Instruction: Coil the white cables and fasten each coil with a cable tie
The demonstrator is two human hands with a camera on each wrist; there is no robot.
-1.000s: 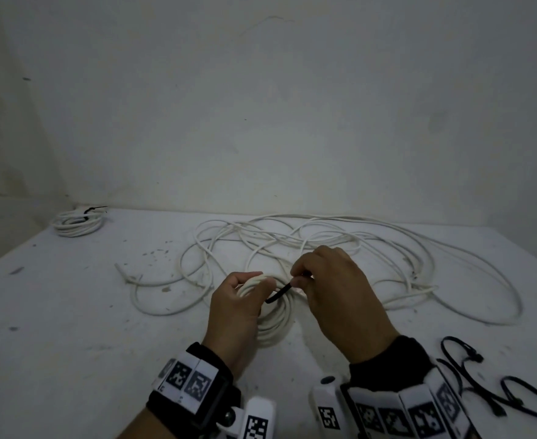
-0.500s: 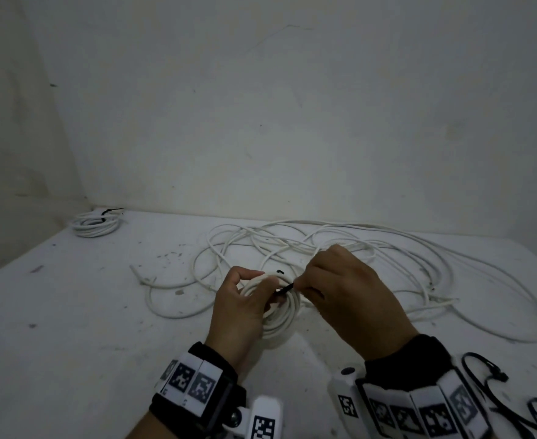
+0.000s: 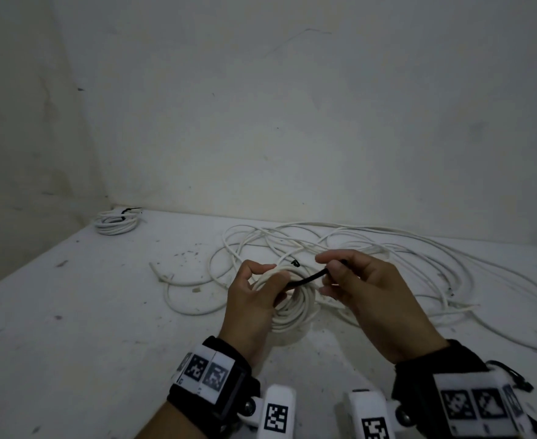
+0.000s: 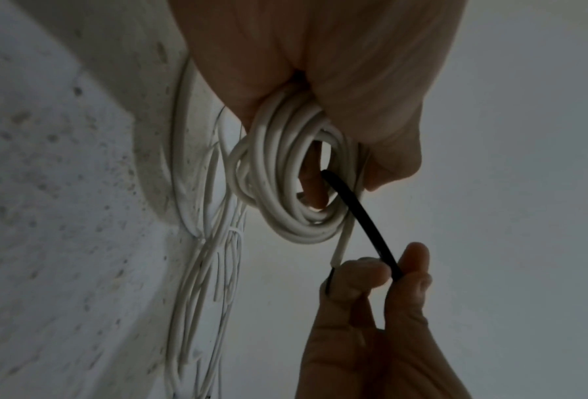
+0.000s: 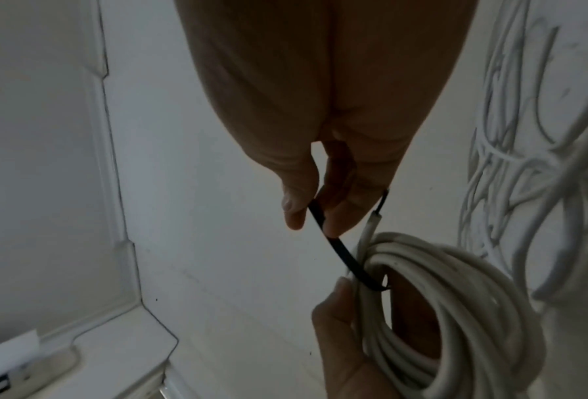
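Note:
My left hand [image 3: 254, 299] grips a small coil of white cable [image 3: 295, 312] held above the table; the coil [image 4: 285, 189] fills the left wrist view under my palm. A black cable tie [image 3: 308, 279] runs through the coil's opening, its head [image 3: 295, 263] sticking up behind the coil. My right hand [image 3: 365, 289] pinches the tie's free end between thumb and forefinger, just right of the coil. In the right wrist view the tie [image 5: 336, 251] stretches from my fingertips [image 5: 333, 224] down into the coil [image 5: 449, 310]. A cut cable end [image 5: 370, 224] pokes out beside it.
A large loose tangle of white cable [image 3: 403, 258] sprawls over the white table [image 3: 70, 312] behind and right of my hands. A tied coil [image 3: 116, 220] lies in the far left corner by the wall. Spare black ties [image 3: 514, 378] lie at the near right edge.
My right hand has drawn the tie's end to the right, away from the coil, so more of the black strap shows. The head view has shifted, with the corner coil sitting further right.

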